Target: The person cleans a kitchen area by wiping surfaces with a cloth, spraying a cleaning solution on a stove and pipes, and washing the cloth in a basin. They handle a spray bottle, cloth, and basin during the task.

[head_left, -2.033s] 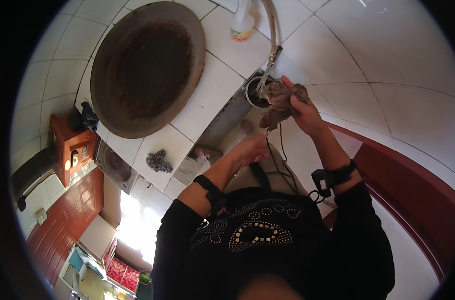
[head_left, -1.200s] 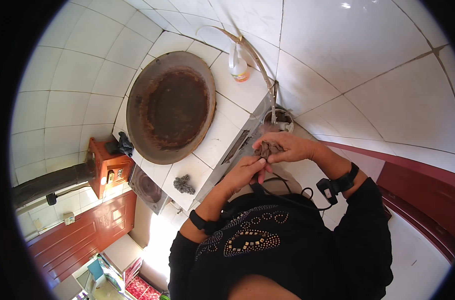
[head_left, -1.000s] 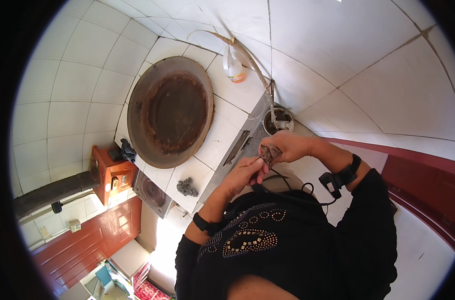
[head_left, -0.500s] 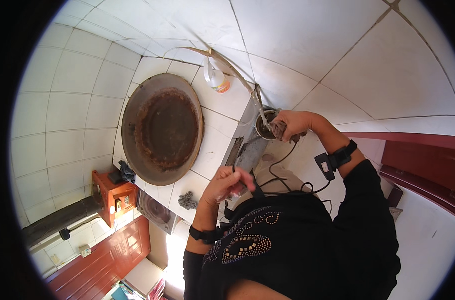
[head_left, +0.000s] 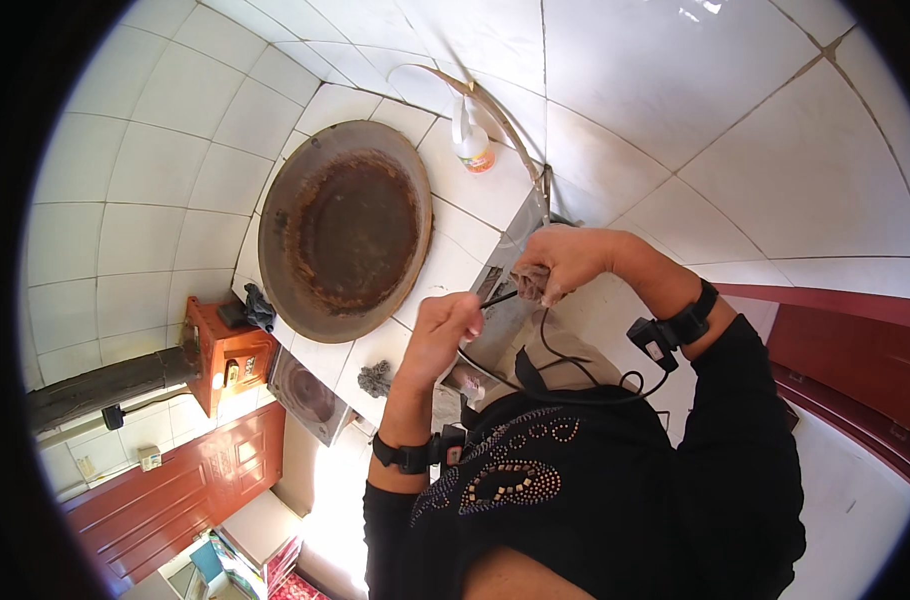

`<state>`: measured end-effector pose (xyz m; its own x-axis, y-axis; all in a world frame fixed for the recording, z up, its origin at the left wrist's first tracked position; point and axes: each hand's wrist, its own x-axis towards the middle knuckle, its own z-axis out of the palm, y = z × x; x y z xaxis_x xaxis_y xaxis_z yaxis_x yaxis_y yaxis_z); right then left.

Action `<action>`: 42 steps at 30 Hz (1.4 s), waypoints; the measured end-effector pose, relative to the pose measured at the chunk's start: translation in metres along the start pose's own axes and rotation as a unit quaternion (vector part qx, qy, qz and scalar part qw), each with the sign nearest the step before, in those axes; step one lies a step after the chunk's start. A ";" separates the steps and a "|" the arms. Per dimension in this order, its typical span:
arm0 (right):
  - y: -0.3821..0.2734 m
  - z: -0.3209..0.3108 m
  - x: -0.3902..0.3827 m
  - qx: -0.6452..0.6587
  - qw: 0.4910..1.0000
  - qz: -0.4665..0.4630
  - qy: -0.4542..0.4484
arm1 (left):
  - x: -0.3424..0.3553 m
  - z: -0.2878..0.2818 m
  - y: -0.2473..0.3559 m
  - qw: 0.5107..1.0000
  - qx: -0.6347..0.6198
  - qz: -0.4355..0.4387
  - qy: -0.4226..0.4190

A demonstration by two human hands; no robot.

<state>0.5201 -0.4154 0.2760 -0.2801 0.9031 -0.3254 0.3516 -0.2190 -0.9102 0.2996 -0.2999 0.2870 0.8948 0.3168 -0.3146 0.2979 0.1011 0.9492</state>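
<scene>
My left hand (head_left: 441, 336) is closed around a black cable (head_left: 500, 298), a short piece of which spans the gap to my right hand. My right hand (head_left: 573, 262) holds a crumpled grey-brown cloth (head_left: 532, 283) against the cable's other end; the fingers hide whether the cloth wraps fully round it. More of the cable loops below both hands, in front of my black top. A large round wok (head_left: 360, 230), rusty brown inside, is set in the white tiled counter to the left.
A white spray bottle (head_left: 472, 145) stands behind the wok, near a long curved stick (head_left: 505, 115). A grey scouring pad (head_left: 375, 379) lies at the counter's near edge. Left of it are a stove plate (head_left: 305, 393), a dark cloth (head_left: 259, 307) and an orange-red cabinet (head_left: 232, 362).
My right hand has moved left with the cloth, away from the pot by the wall, onto the cable. My left hand has risen slightly and its fingers have closed.
</scene>
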 end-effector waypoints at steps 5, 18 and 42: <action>0.023 -0.006 -0.005 -0.147 0.982 0.121 0.022 | -0.035 -0.062 0.024 0.900 -0.295 0.309 0.092; -0.035 0.004 0.021 -0.178 0.984 -0.001 0.021 | -0.001 0.008 0.002 0.985 0.159 -0.055 0.032; 0.109 -0.025 -0.021 0.620 0.729 -0.074 0.281 | -0.085 -0.065 -0.048 0.889 -0.377 0.242 0.093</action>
<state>0.5862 -0.4486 0.1900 0.2996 0.8833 -0.3606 -0.8199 0.0451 -0.5708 0.1878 -0.2703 0.2679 0.7663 0.6385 0.0710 -0.4775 0.4920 0.7280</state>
